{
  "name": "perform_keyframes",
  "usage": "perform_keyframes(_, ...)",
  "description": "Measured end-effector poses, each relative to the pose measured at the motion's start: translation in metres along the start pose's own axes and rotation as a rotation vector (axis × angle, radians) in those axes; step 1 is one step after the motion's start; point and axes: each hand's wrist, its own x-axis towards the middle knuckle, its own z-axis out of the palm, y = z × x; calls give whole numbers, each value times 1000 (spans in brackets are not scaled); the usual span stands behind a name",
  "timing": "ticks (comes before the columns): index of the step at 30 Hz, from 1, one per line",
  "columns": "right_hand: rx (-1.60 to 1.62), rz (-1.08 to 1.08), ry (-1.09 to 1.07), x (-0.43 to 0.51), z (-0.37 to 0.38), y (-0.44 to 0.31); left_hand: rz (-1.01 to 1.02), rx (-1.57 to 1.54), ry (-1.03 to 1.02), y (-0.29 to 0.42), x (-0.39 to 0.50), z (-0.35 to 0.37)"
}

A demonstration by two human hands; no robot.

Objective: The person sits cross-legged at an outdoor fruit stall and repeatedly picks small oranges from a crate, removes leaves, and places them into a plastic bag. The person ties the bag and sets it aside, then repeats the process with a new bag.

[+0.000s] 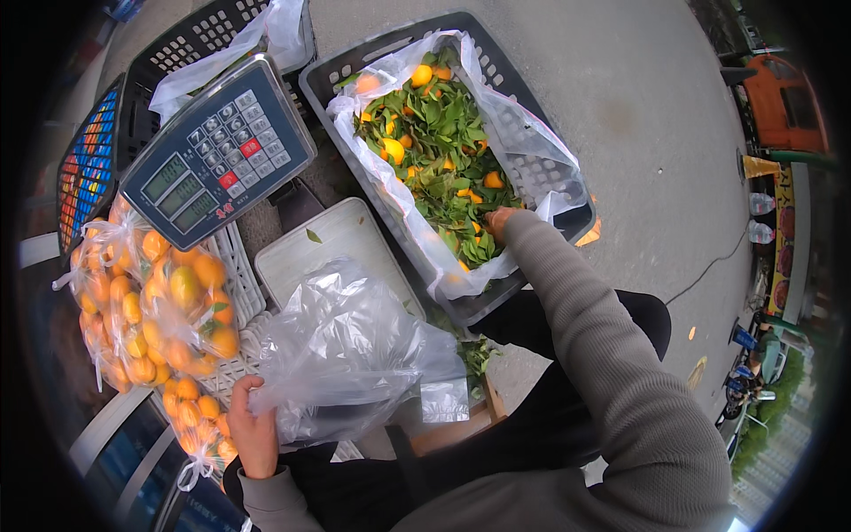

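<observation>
My left hand grips the edge of a clear plastic bag, which spreads over my lap and the near part of the scale's pan. No fruit shows inside the bag. My right hand reaches into a black plastic crate lined with white plastic film. Oranges lie there among many green leaves. The fingers of that hand are partly hidden in the leaves, so whether they hold a fruit cannot be made out.
The scale's keypad display stands beyond the pan. Tied clear bags of oranges rest on a white woven plastic basket at left. Another black crate stands behind the display. A cable runs across the pavement.
</observation>
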Motion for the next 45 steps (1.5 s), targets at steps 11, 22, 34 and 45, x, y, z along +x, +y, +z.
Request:
perform_keyframes(11, 1845, -164, 233, -132, -80, 57, 311, 78, -103, -1, -7, -9)
perform_keyframes(22, 2159, -919, 302, -286, -116, -20, 340, 98, -3, -4, -15, 6)
perform_keyframes(34, 1673, -529, -503, -262, -39, -261, 268, 16, -137, -59, 16, 76)
perform_keyframes(45, 1435, -341, 199, -112, 7, -265, -363, -541, -258, -105, 54, 106)
